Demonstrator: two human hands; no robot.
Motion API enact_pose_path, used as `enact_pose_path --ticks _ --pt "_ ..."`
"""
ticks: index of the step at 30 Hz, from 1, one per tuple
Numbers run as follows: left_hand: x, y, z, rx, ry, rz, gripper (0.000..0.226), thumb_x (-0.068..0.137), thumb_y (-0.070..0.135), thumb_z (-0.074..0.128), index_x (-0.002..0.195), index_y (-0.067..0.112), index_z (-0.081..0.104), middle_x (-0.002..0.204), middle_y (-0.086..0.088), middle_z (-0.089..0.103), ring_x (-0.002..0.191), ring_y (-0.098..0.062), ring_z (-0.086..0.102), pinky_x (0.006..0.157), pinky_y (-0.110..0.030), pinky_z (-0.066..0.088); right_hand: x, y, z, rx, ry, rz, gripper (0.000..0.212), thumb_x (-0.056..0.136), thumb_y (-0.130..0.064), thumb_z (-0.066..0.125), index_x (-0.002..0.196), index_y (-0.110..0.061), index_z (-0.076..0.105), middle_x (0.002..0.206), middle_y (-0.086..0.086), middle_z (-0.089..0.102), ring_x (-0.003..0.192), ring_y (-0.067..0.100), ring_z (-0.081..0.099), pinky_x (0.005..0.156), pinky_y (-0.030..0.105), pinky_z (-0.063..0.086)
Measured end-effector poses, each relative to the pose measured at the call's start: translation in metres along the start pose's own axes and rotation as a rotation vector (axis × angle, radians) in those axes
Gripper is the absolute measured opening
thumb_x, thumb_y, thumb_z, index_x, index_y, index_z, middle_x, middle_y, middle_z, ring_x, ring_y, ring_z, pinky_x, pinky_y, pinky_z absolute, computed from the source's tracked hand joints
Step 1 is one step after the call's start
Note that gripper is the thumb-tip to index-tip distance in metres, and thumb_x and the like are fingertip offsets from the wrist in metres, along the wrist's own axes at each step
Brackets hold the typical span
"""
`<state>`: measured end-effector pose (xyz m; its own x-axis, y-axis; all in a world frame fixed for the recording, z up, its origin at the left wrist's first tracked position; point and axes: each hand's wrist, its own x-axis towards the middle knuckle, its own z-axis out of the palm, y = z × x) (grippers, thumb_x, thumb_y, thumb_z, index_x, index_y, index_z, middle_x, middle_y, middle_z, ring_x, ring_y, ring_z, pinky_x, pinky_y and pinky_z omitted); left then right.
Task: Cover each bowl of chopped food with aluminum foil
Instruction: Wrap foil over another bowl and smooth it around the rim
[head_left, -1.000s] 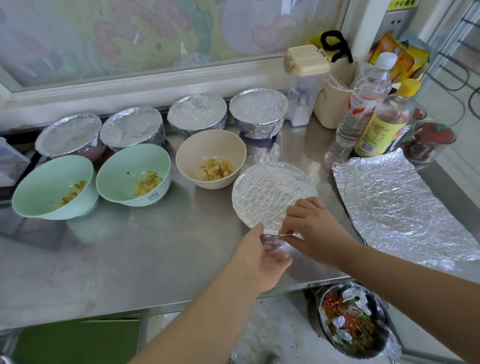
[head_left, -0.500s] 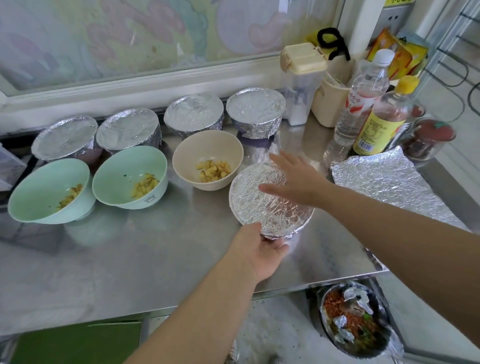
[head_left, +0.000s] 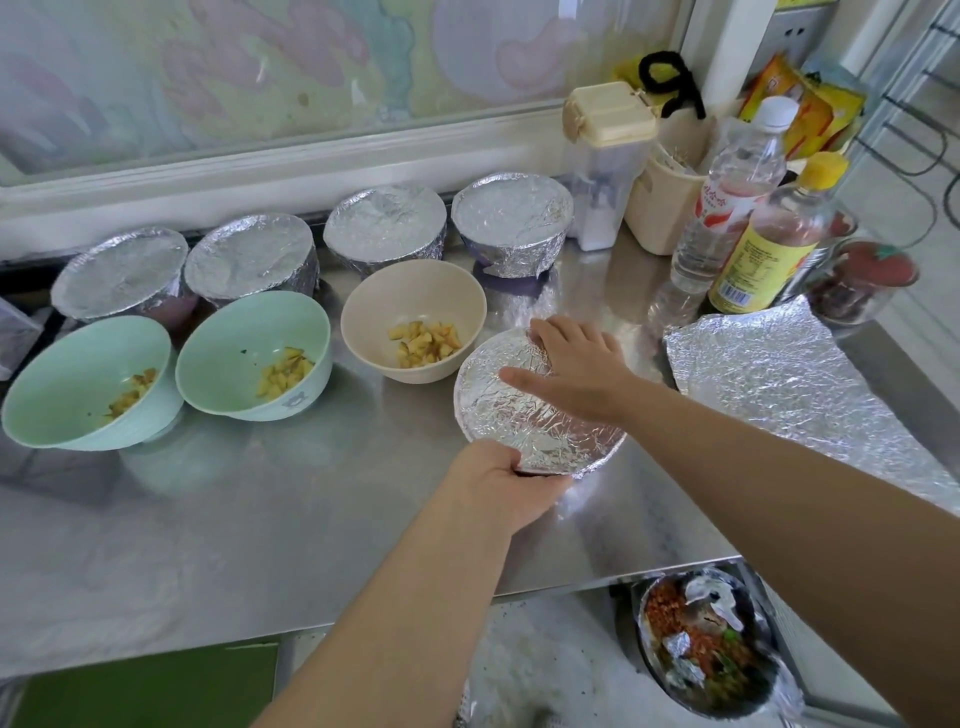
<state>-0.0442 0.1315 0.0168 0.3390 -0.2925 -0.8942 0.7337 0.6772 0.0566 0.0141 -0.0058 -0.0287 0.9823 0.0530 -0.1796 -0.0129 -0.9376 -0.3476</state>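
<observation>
Since a second ago the right hand has left the near rim and now lies spread across the foiled bowl, fingertips bent over its far rim. Opposite it, the left hand grips the near rim. That bowl sits toward the tabletop's front edge, right of three uncovered bowls. At the right edge lies a foil sheet.

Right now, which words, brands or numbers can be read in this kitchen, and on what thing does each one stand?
No text can be quoted with confidence.
Clear plastic bottle with white cap: red characters on its label, too blurred.
Bottle with yellow cap and yellow label: small print and barcode, too small.
Orange and yellow packets: printing, blurred.
Pale green bowl: small grey mark, unreadable.
</observation>
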Motion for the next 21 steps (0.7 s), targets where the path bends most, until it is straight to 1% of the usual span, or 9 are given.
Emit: enact_pose_path --ticks 2,5,8,10,12,13,17,19,21 --pt "0.002 0.0 -0.001 -0.005 0.0 -0.014 0.048 0.104 -0.005 0.017 0.143 -0.003 0.046 0.145 -0.026 0.05 0.136 -0.045 0.044 0.108 -0.061 0.031 0.0 0.0 0.0 0.002 0.004 0.004 0.093 0.089 -0.082 0.035 0.158 -0.02 0.024 0.163 0.002 0.025 0.149 0.027 0.021 0.121 0.05 0.013" --pt "0.007 0.0 -0.005 0.019 0.007 0.001 0.048 0.103 -0.006 0.019 0.14 -0.003 0.049 0.141 -0.026 0.054 0.133 -0.044 0.048 0.111 -0.06 0.034 -0.001 -0.001 -0.001 0.004 -0.008 0.01 0.095 0.089 -0.082 0.036 0.159 -0.02 0.023 0.164 0.001 0.024 0.15 0.027 0.02 0.121 0.05 0.013" --pt "0.014 -0.001 -0.015 0.055 -0.003 0.036 0.043 0.103 -0.005 0.026 0.138 -0.002 0.05 0.137 -0.023 0.058 0.13 -0.04 0.052 0.114 -0.054 0.035 0.0 -0.002 -0.008 0.024 -0.071 0.037 0.096 0.088 -0.082 0.039 0.159 -0.02 0.022 0.165 0.003 0.021 0.151 0.03 0.018 0.121 0.054 0.017" --pt "0.014 -0.001 -0.021 0.081 -0.042 0.066 0.041 0.102 -0.004 0.03 0.139 -0.002 0.048 0.137 -0.023 0.058 0.129 -0.039 0.053 0.107 -0.054 0.04 0.0 0.0 -0.013 0.047 -0.106 0.068 0.097 0.088 -0.082 0.041 0.16 -0.019 0.021 0.166 0.005 0.02 0.151 0.033 0.019 0.121 0.057 0.022" --pt "0.013 0.001 -0.025 0.075 -0.076 0.118 0.04 0.102 -0.002 0.03 0.139 -0.001 0.047 0.137 -0.025 0.058 0.127 -0.042 0.054 0.092 -0.056 0.045 -0.004 0.004 -0.015 0.071 -0.11 0.106 0.1 0.087 -0.081 0.044 0.16 -0.017 0.021 0.165 0.007 0.021 0.15 0.035 0.022 0.119 0.058 0.027" --pt "0.013 0.002 -0.026 0.084 -0.078 0.153 0.04 0.103 -0.001 0.031 0.14 0.0 0.047 0.136 -0.025 0.058 0.126 -0.042 0.054 0.09 -0.055 0.046 -0.008 0.006 -0.016 0.083 -0.103 0.121 0.1 0.087 -0.08 0.047 0.16 -0.016 0.021 0.165 0.008 0.022 0.149 0.034 0.024 0.118 0.058 0.029" --pt "0.022 -0.001 -0.024 0.11 -0.017 0.327 0.035 0.105 0.003 0.036 0.137 0.001 0.051 0.135 -0.019 0.06 0.126 -0.033 0.057 0.105 -0.041 0.045 -0.021 0.011 -0.015 0.186 -0.069 0.144 0.095 0.091 -0.067 0.057 0.16 -0.011 0.022 0.161 0.009 0.027 0.143 0.028 0.036 0.115 0.044 0.034" --pt "0.029 -0.002 -0.023 0.113 -0.009 0.383 0.034 0.105 0.003 0.039 0.136 0.002 0.054 0.131 -0.017 0.063 0.121 -0.032 0.06 0.106 -0.041 0.047 -0.025 0.01 -0.014 0.211 -0.067 0.148 0.094 0.093 -0.064 0.057 0.16 -0.01 0.019 0.161 0.009 0.027 0.141 0.027 0.039 0.112 0.041 0.035" --pt "0.037 0.001 -0.023 0.104 -0.003 0.406 0.034 0.103 -0.001 0.04 0.132 0.004 0.056 0.126 -0.018 0.066 0.115 -0.033 0.064 0.102 -0.045 0.05 -0.027 0.009 -0.015 0.241 -0.071 0.153 0.094 0.094 -0.062 0.056 0.16 -0.009 0.016 0.162 0.01 0.025 0.143 0.028 0.038 0.114 0.041 0.034"
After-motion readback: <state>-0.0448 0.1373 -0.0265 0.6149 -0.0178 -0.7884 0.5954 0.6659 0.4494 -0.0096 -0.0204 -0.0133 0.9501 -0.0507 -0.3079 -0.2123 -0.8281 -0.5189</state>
